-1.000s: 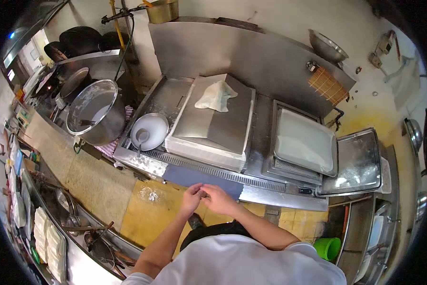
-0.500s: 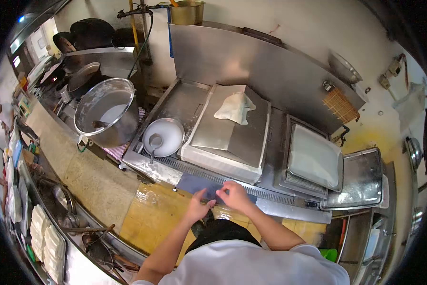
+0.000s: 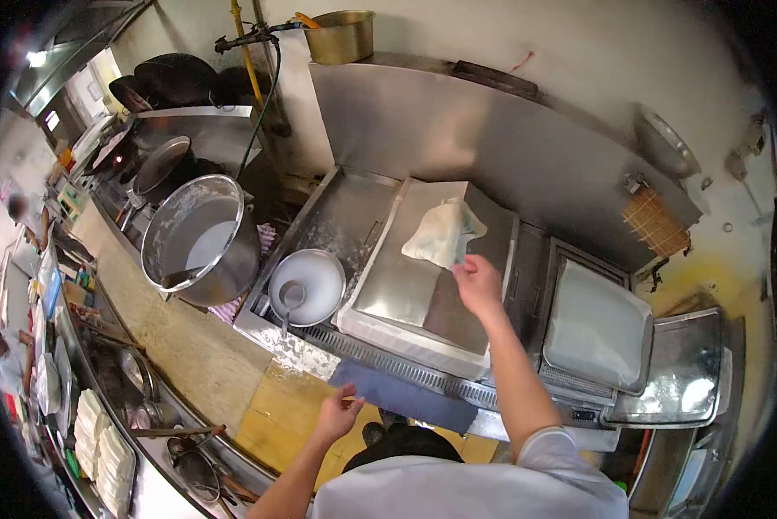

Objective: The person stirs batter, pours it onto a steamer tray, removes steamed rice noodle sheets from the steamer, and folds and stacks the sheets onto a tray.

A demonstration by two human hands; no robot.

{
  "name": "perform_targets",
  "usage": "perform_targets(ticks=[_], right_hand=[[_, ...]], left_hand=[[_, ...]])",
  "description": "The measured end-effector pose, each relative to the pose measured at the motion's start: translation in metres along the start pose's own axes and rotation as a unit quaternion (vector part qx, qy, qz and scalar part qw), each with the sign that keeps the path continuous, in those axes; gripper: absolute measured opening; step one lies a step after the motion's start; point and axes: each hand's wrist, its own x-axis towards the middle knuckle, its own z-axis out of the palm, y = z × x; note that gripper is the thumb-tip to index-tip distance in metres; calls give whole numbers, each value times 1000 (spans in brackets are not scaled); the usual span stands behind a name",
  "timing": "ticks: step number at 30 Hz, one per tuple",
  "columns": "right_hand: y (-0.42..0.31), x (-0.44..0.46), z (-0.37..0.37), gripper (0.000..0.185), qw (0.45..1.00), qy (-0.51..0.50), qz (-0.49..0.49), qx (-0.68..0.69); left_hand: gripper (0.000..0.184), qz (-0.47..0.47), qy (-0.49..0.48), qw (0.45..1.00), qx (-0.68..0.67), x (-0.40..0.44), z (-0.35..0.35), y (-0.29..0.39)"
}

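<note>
My right hand [image 3: 478, 284] reaches over the steel peaked lid [image 3: 423, 281], its fingers pinched at the lower edge of a pale cloth [image 3: 443, 233] that lies on top. Nearer my body, my left hand [image 3: 340, 412] hangs over the yellow floor with fingers apart and nothing in it. A dark blue cloth [image 3: 401, 396] hangs at the counter's front edge, just beyond my left hand. Left of the lid sits a round dish of white liquid [image 3: 319, 281] with a ladle [image 3: 291, 297] in it.
A large metal pot [image 3: 243, 268] stands at the left. On the right are a tray with a white sheet [image 3: 597, 329] and a tilted steel tray [image 3: 678, 381]. Wrapped white packs [image 3: 103, 454] lie at lower left. Other people [image 3: 8, 355] are at the far left.
My hands, close together over the counter's front edge before, have moved apart. The right one has reached forward to the pale cloth; the left has stayed low. The view has shifted.
</note>
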Motion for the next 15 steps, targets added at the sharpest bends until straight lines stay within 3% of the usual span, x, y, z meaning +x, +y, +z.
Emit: perform_targets(ticks=[7,15], right_hand=[[-4,121,29,60,976,-94,120,-154],[9,133,71,45,970,-7,139,-201]], left_hand=[[54,-51,1,999,5,-1,-7,15],[52,-88,25,996,-21,-12,-8,1]])
